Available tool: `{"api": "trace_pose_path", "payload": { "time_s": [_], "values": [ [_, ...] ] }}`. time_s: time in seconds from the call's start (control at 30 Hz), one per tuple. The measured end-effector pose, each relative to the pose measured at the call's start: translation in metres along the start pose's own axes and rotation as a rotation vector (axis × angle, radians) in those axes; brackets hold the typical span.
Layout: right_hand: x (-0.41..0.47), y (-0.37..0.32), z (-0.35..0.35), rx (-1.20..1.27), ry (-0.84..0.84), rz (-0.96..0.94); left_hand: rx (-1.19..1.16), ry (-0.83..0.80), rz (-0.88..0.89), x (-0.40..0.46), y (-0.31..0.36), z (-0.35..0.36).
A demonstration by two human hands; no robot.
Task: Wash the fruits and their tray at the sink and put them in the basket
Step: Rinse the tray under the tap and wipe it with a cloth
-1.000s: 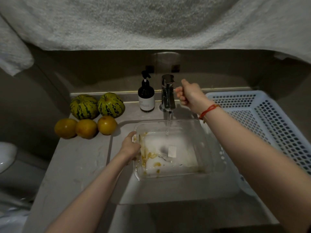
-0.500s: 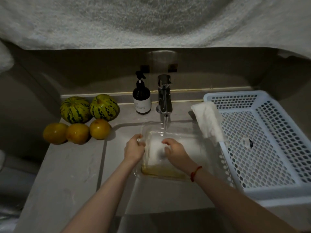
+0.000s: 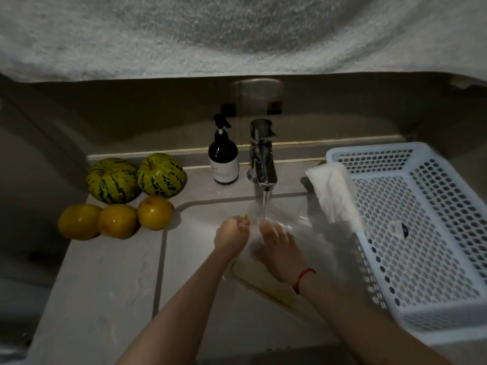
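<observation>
Tray (image 3: 263, 283) now tilted under tap, left hand (image 3: 230, 237) grip on rim, right hand (image 3: 279, 248) flat inside, dim grey counter (image 3: 105, 280)

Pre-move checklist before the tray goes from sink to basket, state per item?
1. Water running from tap: ok, the stream lands on the tray.
2. Left hand grips tray at its rim: ok.
3. Right hand flat inside the tray, rubbing: ok.
4. Tray clean: not ok, yellow residue along its near edge.
5. Basket has room: ok, only a small item on its floor; white cloth is draped over its left rim.
6. Fruits washed: not ok, two melons and three oranges sit on the counter.
</observation>
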State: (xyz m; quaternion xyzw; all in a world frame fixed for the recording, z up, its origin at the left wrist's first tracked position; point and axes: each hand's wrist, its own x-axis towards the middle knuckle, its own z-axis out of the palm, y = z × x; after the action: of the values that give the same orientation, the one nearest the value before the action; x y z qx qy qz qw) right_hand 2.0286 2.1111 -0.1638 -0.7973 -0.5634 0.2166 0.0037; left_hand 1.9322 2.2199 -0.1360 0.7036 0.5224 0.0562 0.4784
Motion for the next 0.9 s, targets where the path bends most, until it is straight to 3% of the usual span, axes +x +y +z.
{"api": "trace_pose_path", "payload": {
  "time_s": [0.07, 0.2, 0.33, 0.4, 0.5, 0.67, 0.73, 0.8, 0.9],
  "values": [
    [-0.002, 0.005, 0.001, -0.003, -0.050, -0.004, 0.079, -0.001, 0.012, 0.003, 0.007, 0.002],
    [-0.011, 0.015, 0.001, -0.087, -0.129, -0.235, 0.147, -0.025, 0.043, 0.007, 0.018, 0.006],
    [-0.011, 0.014, -0.013, 0.318, 0.268, -0.023, 0.161, -0.034, 0.068, 0.009, 0.021, 0.007],
    [0.005, 0.012, -0.025, 0.305, 0.360, -0.042, 0.172, -0.041, 0.074, 0.009, 0.022, 0.006],
    [0.030, 0.005, -0.029, 0.060, 0.296, -0.191, 0.223, -0.041, 0.091, 0.008, 0.023, 0.003],
    [0.031, 0.020, -0.031, -0.058, 0.197, -0.222, 0.277, -0.037, 0.146, 0.007, 0.019, 0.000],
    [0.026, 0.023, -0.034, -0.020, 0.149, -0.180, 0.270, -0.017, 0.136, 0.005, 0.018, 0.001],
    [0.016, 0.016, -0.031, 0.110, 0.086, -0.262, 0.297, 0.001, 0.146, 0.005, 0.016, 0.001],
    [0.008, 0.009, -0.027, 0.188, 0.127, -0.224, 0.295, 0.031, 0.148, 0.002, 0.014, 0.000]
  ]
}}
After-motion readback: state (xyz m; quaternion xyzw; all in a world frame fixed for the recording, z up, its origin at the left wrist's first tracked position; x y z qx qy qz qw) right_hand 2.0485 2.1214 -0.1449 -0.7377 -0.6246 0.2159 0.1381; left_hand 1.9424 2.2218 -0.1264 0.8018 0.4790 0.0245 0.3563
